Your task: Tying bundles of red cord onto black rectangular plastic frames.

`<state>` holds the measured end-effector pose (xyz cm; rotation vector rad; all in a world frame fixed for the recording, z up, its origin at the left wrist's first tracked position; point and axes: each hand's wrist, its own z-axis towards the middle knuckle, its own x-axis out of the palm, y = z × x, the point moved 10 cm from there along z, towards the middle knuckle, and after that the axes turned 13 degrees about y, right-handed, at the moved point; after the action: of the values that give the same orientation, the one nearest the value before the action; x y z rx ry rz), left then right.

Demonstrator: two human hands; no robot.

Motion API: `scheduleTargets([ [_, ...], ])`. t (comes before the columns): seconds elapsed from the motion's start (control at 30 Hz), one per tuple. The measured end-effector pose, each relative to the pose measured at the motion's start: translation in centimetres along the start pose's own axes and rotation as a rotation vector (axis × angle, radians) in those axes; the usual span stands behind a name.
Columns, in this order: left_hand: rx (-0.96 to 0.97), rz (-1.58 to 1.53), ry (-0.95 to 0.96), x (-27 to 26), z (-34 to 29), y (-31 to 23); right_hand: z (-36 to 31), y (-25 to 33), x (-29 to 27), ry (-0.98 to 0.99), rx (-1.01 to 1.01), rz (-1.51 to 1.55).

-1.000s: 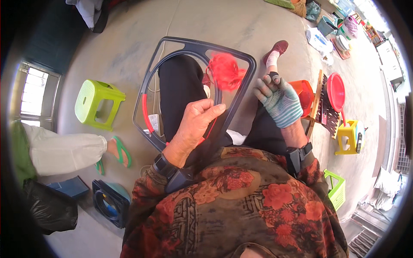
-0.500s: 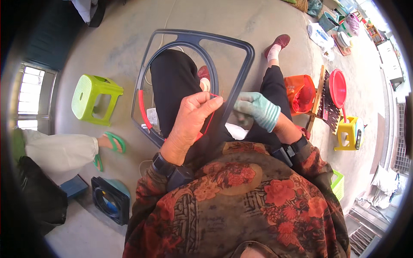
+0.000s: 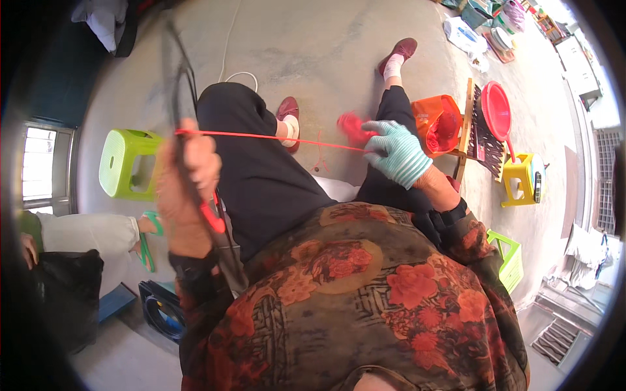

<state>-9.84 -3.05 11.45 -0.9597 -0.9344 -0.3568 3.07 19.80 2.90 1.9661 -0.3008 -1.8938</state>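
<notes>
My bare left hand (image 3: 189, 189), smeared by motion, grips a dark plastic frame (image 3: 179, 114) that is turned nearly edge-on and blurred. Part of the frame near my wrist is wrapped in red (image 3: 212, 218). A red cord (image 3: 261, 137) stretches taut from the frame, across my left thigh, to my right hand (image 3: 398, 153). That hand wears a pale green striped glove, and its fingers are closed on the cord. Beside its fingertips a blurred red bundle (image 3: 354, 127) hangs over the gap between my legs.
On the left are a green stool (image 3: 120, 166), a seated person's leg (image 3: 91, 241) and another dark frame (image 3: 160, 309). To the right stand an orange bag (image 3: 433, 120), a wooden rack (image 3: 466, 124), a red basin (image 3: 497, 107), a yellow stool (image 3: 518, 182) and a green basket (image 3: 508, 260).
The frame has swung left and turned from face-on to nearly edge-on with my left hand. My hands have moved apart, drawing the cord straight between them. A red bundle now shows by the glove.
</notes>
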Motion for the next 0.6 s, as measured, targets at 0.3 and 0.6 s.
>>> scheduleTargets([
  [0.3, 0.162, 0.064, 0.057, 3.8, 1.8, -3.8, -4.9, -5.3, -1.2, 0.006, 0.099, 0.555],
  [0.6, -0.139, 0.082, -0.392, -3.5, 1.7, 10.7, -23.5, -25.3, 0.3, -0.709, 0.743, 1.352],
])
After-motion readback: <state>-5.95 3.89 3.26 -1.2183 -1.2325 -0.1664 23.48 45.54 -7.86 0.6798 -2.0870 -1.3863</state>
